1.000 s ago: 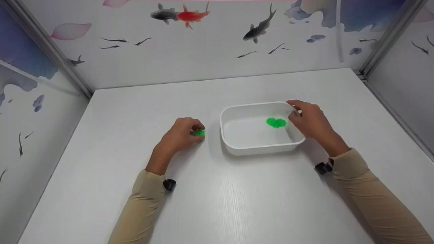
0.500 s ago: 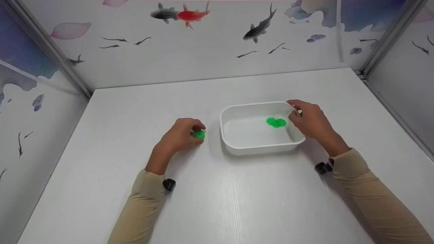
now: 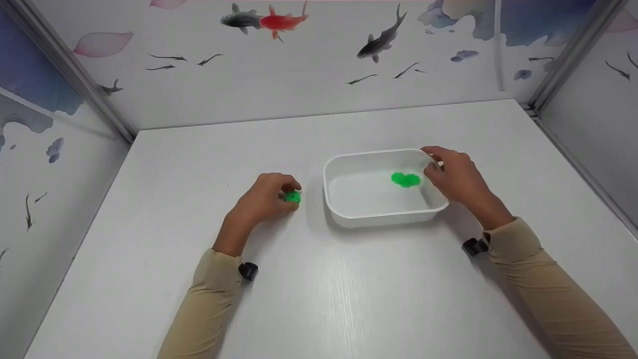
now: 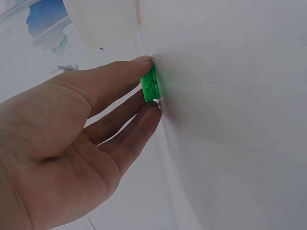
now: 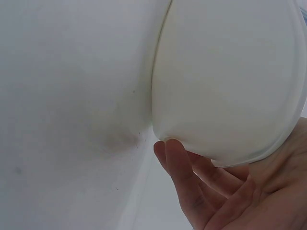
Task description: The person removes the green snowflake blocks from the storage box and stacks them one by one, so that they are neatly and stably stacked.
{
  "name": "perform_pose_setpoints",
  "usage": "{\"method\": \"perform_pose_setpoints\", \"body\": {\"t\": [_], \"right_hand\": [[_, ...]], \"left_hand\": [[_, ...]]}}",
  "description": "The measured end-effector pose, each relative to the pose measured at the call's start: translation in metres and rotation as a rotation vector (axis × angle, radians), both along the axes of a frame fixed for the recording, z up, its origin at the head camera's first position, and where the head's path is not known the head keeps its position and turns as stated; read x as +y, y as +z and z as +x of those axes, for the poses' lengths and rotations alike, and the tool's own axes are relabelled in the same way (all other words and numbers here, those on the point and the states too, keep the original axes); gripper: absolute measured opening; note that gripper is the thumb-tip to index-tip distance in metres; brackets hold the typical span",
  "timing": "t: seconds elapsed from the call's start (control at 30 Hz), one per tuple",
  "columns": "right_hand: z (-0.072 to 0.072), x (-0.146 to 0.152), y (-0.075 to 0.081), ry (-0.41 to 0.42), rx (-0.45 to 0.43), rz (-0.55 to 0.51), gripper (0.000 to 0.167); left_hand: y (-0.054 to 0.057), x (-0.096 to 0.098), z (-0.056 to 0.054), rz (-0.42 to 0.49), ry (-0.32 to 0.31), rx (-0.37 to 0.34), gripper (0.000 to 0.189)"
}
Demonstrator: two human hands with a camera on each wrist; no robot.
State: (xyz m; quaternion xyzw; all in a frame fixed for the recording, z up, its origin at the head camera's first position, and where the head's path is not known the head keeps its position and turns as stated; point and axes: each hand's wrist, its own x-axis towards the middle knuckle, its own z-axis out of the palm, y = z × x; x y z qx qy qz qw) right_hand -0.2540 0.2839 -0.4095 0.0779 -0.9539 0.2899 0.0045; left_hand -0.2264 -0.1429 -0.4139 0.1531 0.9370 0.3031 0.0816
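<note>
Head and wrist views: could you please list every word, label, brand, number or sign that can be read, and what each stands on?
None can be read.
White tub: no lettering visible.
Green piece outside it: dark specks, too small to make out.
Black wrist devices: too small to tell.
Wall: pictures such as fish, no writing visible.

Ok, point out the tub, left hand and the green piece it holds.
Tub [image 3: 376, 197], head view, inside floor
Left hand [image 3: 265, 197], head view, back of hand
Green piece [image 4: 150, 85], left wrist view, visible side
</note>
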Motion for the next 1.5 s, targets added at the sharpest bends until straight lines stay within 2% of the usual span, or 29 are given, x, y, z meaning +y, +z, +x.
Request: {"method": "perform_pose_setpoints", "body": {"t": [0.2, 0.37, 0.5, 0.7, 1.07, 1.2, 1.5], "right_hand": [[0.0, -0.001, 0.001, -0.004, -0.014, 0.0, 0.052], [0.0, -0.001, 0.001, 0.007, 0.003, -0.008, 0.051], [0.001, 0.0, 0.001, 0.021, 0.023, -0.021, 0.051], [0.001, -0.002, 0.002, 0.007, 0.0, -0.017, 0.053], [0.001, -0.003, 0.0, -0.011, -0.007, -0.005, 0.053], [0.0, -0.003, -0.001, -0.009, -0.009, -0.009, 0.053], [0.001, 0.001, -0.001, 0.0, 0.015, -0.013, 0.052]], "left_hand": [[0.001, -0.001, -0.001, -0.012, -0.001, -0.011, 0.037], [0.002, -0.001, -0.001, -0.026, -0.011, -0.01, 0.052], [0.005, -0.001, -0.001, -0.013, -0.003, 0.021, 0.059], [0.009, 0.005, 0.0, 0.017, 0.001, 0.106, 0.055], [0.017, 0.023, 0.007, 0.054, -0.048, 0.24, 0.055], [0.018, 0.031, 0.008, 0.064, -0.047, 0.298, 0.052], [0.017, 0.063, 0.004, 0.083, -0.052, 0.308, 0.048]]}}
